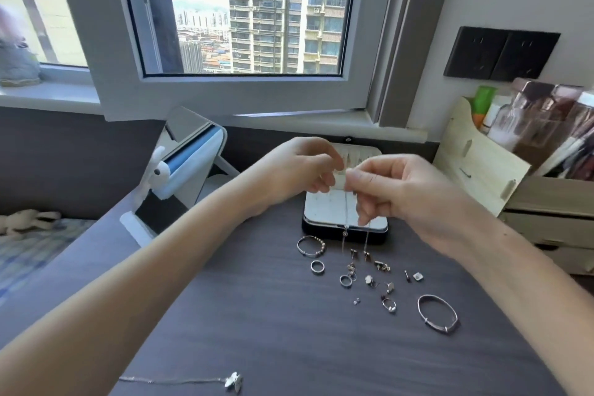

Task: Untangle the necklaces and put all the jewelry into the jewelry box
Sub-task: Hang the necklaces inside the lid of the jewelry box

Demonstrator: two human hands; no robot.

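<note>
A thin necklace (346,214) hangs over the open jewelry box (318,207), its strands trailing past the box's near edge. The left hand (305,167) and right hand (395,185) pinch its top above the box with curled fingers. On the counter (257,315), a beaded bracelet (310,246), small rings and earrings, and a bangle (437,313) lie just in front of the box. A second necklace (225,381) lies far nearer.

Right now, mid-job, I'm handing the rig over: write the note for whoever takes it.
Left hand and right hand: raised over the open jewelry box, both pinching the top of a thin chain necklace whose strands hang down before the box.
On the table, loose: beaded bangle, oval bangle, rings, earrings; a pendant necklace lies apart at the near edge.
Done: pendant necklace lies free; nothing clearly boxed.
Left: free the chain, then box every piece.
</note>
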